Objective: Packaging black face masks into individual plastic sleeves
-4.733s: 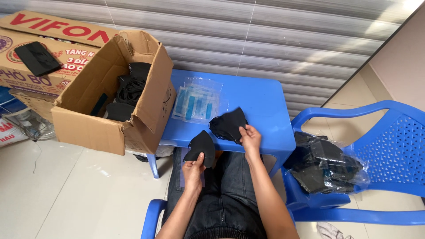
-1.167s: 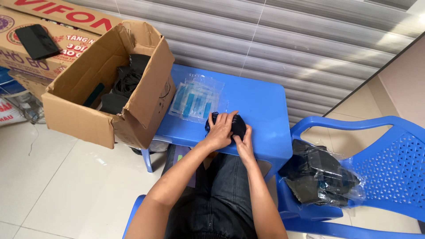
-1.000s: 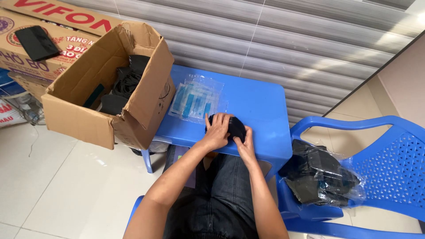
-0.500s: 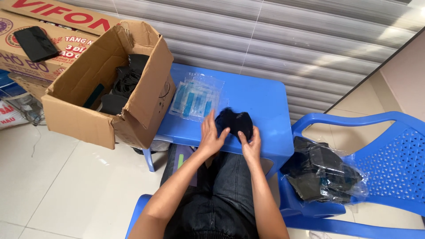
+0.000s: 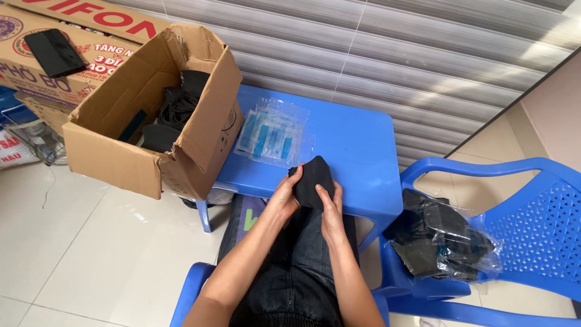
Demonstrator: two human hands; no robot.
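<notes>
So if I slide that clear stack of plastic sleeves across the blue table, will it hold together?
Probably not: the clear plastic sleeves look thin, glossy and loosely fanned, so they would likely slip apart. They seem light and floppy, lying flat on the smooth blue table.

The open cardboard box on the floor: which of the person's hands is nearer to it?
The left. The left hand grips the side of the black folded cloth piece that faces the cardboard box. The right hand holds the cloth's other side, farther from the box.

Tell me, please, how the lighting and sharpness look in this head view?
Head view: soft, even daylight, brightest at the top right; the black cloth piece held by both hands shows little surface detail; glare glints on the clear plastic packets; wide-angle lens bends the shutter lines; focus sharp throughout.
</notes>
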